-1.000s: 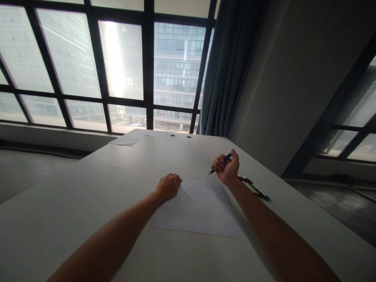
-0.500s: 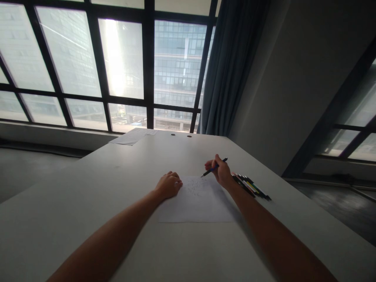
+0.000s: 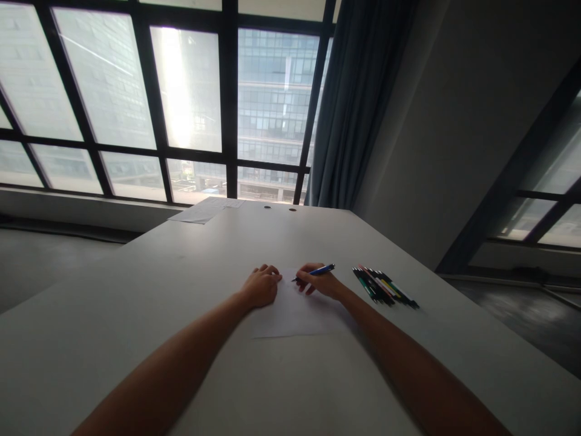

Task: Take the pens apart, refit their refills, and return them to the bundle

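Observation:
A sheet of white paper (image 3: 295,318) lies on the table in front of me. My left hand (image 3: 262,285) rests palm down over its left edge, fingers lying on the sheet and holding nothing. Pinched in my right hand (image 3: 316,281) is a dark blue pen (image 3: 321,270), tilted with its tip low at the upper part of the paper. Any marks near the tip are mostly covered by my right hand or too faint to read.
Several pens and markers (image 3: 385,286) lie in a row right of my right hand. More printed sheets (image 3: 200,211) sit at the white table's (image 3: 136,303) far left edge. Beyond are two round holes in the tabletop, a blue curtain (image 3: 349,121) and large windows.
My right hand has moved left and down onto the paper with the pen, uncovering more of the markers. The paper's near edge has shifted and slants slightly. My left hand has barely moved.

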The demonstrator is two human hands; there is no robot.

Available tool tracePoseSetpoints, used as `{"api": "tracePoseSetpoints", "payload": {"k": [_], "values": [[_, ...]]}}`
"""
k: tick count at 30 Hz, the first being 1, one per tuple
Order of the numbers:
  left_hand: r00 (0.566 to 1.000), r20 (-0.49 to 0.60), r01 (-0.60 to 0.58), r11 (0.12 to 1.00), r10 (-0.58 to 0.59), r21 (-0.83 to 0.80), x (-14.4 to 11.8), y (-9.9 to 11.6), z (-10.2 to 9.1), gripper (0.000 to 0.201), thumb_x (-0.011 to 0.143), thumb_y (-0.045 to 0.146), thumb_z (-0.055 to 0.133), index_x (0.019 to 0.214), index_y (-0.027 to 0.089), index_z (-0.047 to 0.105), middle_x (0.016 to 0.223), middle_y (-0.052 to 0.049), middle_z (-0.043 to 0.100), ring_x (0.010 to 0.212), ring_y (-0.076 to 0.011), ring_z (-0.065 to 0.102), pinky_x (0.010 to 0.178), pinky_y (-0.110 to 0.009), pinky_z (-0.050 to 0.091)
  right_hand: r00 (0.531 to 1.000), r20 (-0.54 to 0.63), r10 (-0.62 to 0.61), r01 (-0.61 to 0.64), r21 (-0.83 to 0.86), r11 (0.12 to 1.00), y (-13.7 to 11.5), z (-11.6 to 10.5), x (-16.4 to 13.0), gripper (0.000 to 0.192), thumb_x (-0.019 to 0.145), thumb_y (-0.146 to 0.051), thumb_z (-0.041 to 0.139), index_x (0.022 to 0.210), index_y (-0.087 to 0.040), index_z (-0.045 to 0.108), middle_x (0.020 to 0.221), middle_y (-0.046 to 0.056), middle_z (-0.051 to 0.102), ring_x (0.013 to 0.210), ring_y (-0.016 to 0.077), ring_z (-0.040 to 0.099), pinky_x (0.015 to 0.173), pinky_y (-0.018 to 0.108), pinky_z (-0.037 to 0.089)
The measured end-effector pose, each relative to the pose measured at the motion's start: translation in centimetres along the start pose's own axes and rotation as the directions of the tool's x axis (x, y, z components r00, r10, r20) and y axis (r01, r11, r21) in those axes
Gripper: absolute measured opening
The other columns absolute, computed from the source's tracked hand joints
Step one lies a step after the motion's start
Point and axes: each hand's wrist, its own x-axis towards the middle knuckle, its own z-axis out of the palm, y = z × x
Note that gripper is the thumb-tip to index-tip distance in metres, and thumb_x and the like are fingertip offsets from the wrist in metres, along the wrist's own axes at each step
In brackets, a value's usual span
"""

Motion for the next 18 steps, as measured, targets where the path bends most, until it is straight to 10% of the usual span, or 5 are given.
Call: {"api": "tracePoseSetpoints", "payload": {"k": [18], "values": [[1.000, 0.009, 0.018, 1.000, -0.018, -0.005, 0.0, 0.2, -0.3, 0.036, 0.083, 0.017, 0.048, 0.113, 0.023, 0.069, 0.119, -0.010, 0.064, 0.112, -0.0291, 0.054, 0.095, -0.045, 0.045, 0.992, -0.121, -0.037, -0.003, -0.311, 0.951, 0.4, 2.6, 0.2, 0.013, 0.068, -0.012, 0.062, 0.057, -0.017, 0.056, 0.051, -0.002, 0.061, 0.048, 0.0105, 0.054, 0.048, 0.020, 0.038]]}}
